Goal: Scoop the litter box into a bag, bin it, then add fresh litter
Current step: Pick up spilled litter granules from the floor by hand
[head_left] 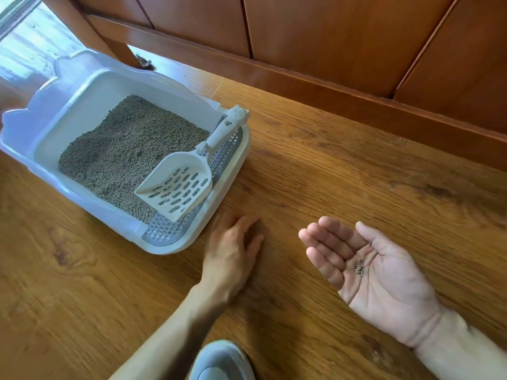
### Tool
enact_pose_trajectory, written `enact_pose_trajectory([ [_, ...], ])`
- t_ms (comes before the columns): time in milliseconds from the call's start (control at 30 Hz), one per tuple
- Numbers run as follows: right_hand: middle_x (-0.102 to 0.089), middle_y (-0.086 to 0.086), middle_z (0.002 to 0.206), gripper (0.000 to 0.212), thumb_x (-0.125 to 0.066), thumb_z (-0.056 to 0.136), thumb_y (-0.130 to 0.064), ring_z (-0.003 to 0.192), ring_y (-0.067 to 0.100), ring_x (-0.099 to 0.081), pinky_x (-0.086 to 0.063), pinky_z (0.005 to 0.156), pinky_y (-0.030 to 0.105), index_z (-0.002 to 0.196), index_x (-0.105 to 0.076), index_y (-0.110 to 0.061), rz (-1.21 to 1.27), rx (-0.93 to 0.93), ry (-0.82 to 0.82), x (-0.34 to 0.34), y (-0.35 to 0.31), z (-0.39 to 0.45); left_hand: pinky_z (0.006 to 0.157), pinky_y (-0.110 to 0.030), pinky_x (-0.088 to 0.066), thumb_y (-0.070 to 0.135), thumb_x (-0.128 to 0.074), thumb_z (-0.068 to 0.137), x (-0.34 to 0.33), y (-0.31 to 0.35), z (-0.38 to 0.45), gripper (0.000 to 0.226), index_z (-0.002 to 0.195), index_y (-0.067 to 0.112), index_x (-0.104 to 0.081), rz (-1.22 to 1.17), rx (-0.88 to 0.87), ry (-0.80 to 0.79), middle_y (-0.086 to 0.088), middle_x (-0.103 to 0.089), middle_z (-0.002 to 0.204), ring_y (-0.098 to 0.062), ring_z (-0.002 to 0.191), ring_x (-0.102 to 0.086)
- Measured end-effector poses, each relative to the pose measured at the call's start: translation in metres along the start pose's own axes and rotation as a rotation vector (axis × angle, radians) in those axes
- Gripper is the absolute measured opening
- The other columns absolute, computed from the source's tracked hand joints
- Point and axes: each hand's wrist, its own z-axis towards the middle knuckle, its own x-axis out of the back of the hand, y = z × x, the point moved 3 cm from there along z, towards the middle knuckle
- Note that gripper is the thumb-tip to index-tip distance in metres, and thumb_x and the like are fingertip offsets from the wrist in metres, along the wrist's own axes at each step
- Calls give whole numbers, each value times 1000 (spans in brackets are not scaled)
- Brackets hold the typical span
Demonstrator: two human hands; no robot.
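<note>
The litter box [41, 138] is pale lavender-white, with a grey grid-patterned step [175, 229] along its near edge. The litter [123, 149] in it is a speckled grey-brown, and the slotted scoop [178, 185] is cream-white (its slots show as dark ovals). The floor [356, 187] is honey-brown wood with darker grain and knots; the panelling [329, 37] behind is a redder brown. The shoe [219, 363] is light grey.

Person, head view: left hand [233, 250] and right hand [367, 272] are showing bare, with both forearms showing bare to the frame edge and no sleeve reaching into view. A light grey shoe [222, 362] with a rounded toe is showing at bottom centre.
</note>
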Motion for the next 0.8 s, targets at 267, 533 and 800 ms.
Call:
enact_pose_trajectory([
  [267, -29, 24, 154, 68, 3, 105, -40, 149, 30, -8, -8, 121, 38, 147, -26, 5, 52, -28, -76, 2, 2, 5, 82, -25, -46, 24, -66, 92, -1, 8, 17, 17, 108, 20, -72, 47, -140, -47, 7, -63, 104, -13, 100, -54],
  [533, -26, 24, 154, 69, 5, 104, -40, 149, 30, -7, -7, 121, 39, 147, -25, 5, 51, -40, -70, 1, 2, 5, 56, -26, -40, 13, -51, 100, -7, 14, 24, 10, 97, 14, -60, 202, -284, -119, 3, -49, 83, -14, 68, -47],
  [800, -27, 24, 154, 68, 3, 105, -40, 149, 30, -7, -8, 121, 38, 147, -25, 5, 75, -47, -17, -2, 4, -3, 57, -19, -25, 14, -38, 105, -10, 18, 25, 10, 105, 13, -48, 218, -224, -177, 4, -39, 89, -10, 70, -37],
])
